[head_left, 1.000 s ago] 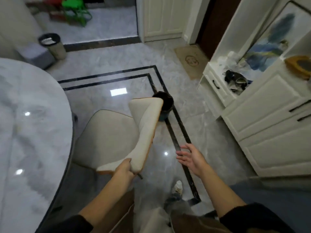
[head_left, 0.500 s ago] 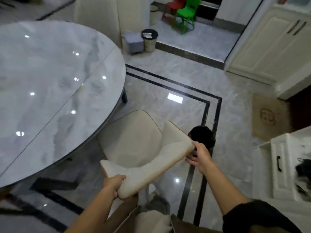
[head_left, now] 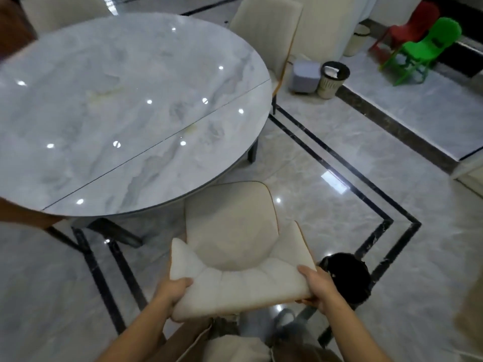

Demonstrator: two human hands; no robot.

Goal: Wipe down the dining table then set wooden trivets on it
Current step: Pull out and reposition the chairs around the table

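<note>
A green chair [head_left: 441,32] stands on glossy marble floor [head_left: 339,142].

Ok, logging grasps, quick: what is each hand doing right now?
Left hand: grips the cream padded chair backrest, left end.
Right hand: grips the same backrest, right end.
</note>
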